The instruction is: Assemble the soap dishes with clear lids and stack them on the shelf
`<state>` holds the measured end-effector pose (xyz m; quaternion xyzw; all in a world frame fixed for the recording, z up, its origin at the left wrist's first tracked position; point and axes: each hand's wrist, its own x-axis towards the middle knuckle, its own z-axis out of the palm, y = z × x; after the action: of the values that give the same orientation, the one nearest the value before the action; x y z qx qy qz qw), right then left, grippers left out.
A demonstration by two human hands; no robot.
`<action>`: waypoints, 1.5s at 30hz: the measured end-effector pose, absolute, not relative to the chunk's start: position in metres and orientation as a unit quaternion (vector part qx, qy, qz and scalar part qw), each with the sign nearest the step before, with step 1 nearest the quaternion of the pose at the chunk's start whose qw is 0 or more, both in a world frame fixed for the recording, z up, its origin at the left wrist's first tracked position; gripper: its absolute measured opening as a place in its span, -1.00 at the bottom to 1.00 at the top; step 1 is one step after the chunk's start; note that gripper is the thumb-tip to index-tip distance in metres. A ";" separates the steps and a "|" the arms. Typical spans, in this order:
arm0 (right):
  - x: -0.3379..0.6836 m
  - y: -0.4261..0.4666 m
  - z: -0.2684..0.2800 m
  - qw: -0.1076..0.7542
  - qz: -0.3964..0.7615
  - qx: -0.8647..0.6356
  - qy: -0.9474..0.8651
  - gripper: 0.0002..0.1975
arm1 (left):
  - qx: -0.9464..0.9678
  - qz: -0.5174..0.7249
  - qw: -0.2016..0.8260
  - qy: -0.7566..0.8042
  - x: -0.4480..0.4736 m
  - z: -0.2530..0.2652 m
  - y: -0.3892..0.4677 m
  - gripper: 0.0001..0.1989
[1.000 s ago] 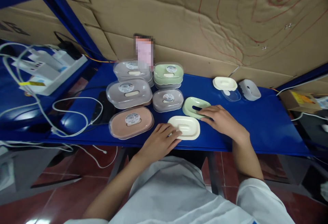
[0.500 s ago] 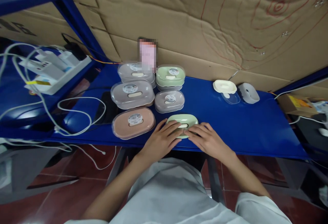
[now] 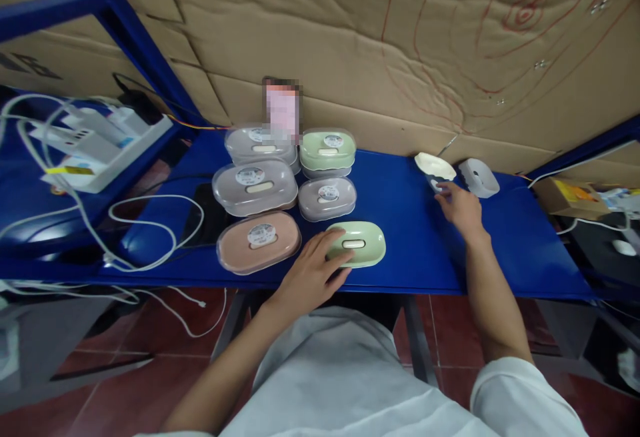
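Observation:
My left hand holds the left end of a light green oval dish, its fingers and thumb to either side of the end. A small cream oval piece sits in the middle of the dish, which looks like a soap dish. Out to the right, my right hand pinches a clear plastic lid with a white round label; the fingers partly cover it. Just behind that lid a cream oval dish lies tilted. A grey oval box stands to the right of the cream dish.
On the left of the blue table are clear-lidded boxes: grey, pink, small grey and green. A blurred phone leans against the cardboard. A white power strip and cables lie far left.
My right hand has left the green dish and moved right and away from me to the clear lid. The cream dish has tipped. My left hand has stayed at the green dish.

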<state>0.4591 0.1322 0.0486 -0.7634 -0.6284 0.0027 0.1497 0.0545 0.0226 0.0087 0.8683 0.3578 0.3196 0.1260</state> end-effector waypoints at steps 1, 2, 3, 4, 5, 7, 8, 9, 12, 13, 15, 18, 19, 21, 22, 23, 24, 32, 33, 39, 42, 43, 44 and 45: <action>0.459 0.127 0.049 0.212 0.046 -0.743 -0.633 -0.62 | 0.867 0.323 0.135 0.354 0.054 0.009 0.023 -0.69; 0.458 0.122 0.050 0.277 0.097 -0.717 -0.632 -0.60 | 0.866 0.325 0.143 0.352 0.054 0.008 0.023 -0.69; 0.457 0.118 0.050 0.332 0.148 -0.689 -0.628 -0.56 | 0.864 0.327 0.151 0.351 0.053 0.008 0.023 -0.69; 0.454 0.113 0.049 0.371 0.195 -0.663 -0.620 -0.52 | 0.863 0.329 0.158 0.350 0.053 0.008 0.023 -0.69; 0.451 0.109 0.047 0.393 0.234 -0.646 -0.611 -0.49 | 0.862 0.330 0.163 0.348 0.052 0.009 0.023 -0.69; 0.444 0.102 0.042 0.391 0.263 -0.642 -0.604 -0.45 | 0.861 0.331 0.168 0.348 0.052 0.009 0.023 -0.68; 0.440 0.098 0.038 0.378 0.248 -0.651 -0.610 -0.45 | 0.860 0.332 0.168 0.348 0.052 0.009 0.023 -0.68; 0.435 0.094 0.034 0.366 0.216 -0.660 -0.620 -0.45 | 0.859 0.332 0.168 0.351 0.052 0.009 0.023 -0.69; 0.418 0.081 0.025 0.314 0.084 -0.659 -0.678 -0.44 | 0.854 0.333 0.170 0.361 0.052 0.009 0.022 -0.72; 0.411 0.077 0.023 0.289 0.060 -0.649 -0.701 -0.42 | 0.853 0.332 0.172 0.364 0.052 0.009 0.022 -0.74; 0.399 0.069 0.021 0.234 0.046 -0.628 -0.741 -0.34 | 0.851 0.326 0.177 0.371 0.053 0.009 0.022 -0.74; 0.387 0.062 0.023 0.218 0.049 -0.609 -0.761 -0.33 | 0.840 0.306 0.199 0.402 0.053 0.010 0.022 -0.58; 0.385 0.060 0.025 0.238 0.058 -0.601 -0.761 -0.37 | 0.832 0.300 0.212 0.416 0.052 0.010 0.023 -0.47; 0.380 0.054 0.031 0.276 0.091 -0.569 -0.769 -0.45 | 0.816 0.298 0.241 0.433 0.053 0.010 0.023 -0.24; 0.376 0.049 0.034 0.280 0.106 -0.547 -0.782 -0.46 | 0.810 0.302 0.253 0.435 0.053 0.009 0.024 -0.13; 0.370 0.043 0.036 0.271 0.113 -0.522 -0.801 -0.45 | 0.805 0.309 0.262 0.434 0.053 0.009 0.024 -0.05; 0.363 0.037 0.037 0.250 0.113 -0.498 -0.822 -0.43 | 0.801 0.315 0.269 0.432 0.053 0.008 0.025 0.00; 0.316 0.015 0.022 0.184 0.003 -0.422 -0.888 -0.31 | 0.789 0.323 0.293 0.432 0.053 0.001 0.028 0.06; 0.316 0.016 0.021 0.182 0.002 -0.417 -0.890 -0.28 | 0.790 0.322 0.295 0.430 0.052 0.000 0.028 0.05; 0.325 0.015 0.019 0.202 0.026 -0.402 -0.893 -0.15 | 0.793 0.318 0.301 0.425 0.053 0.001 0.028 -0.06; 0.328 0.016 0.022 0.203 0.035 -0.401 -0.893 -0.15 | 0.792 0.314 0.312 0.420 0.053 0.003 0.029 -0.08; 0.329 0.017 0.023 0.204 0.038 -0.400 -0.893 -0.15 | 0.792 0.314 0.316 0.417 0.053 0.003 0.029 -0.08; 0.330 0.018 0.024 0.205 0.042 -0.397 -0.893 -0.16 | 0.792 0.314 0.320 0.415 0.053 0.003 0.029 -0.08; 0.330 0.019 0.024 0.207 0.043 -0.394 -0.894 -0.16 | 0.791 0.315 0.323 0.414 0.052 0.003 0.029 -0.08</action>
<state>0.3304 0.0192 0.0239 -0.3944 -0.8942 0.0435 0.2070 0.0525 0.0294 0.0031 0.7910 0.4136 0.3147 0.3227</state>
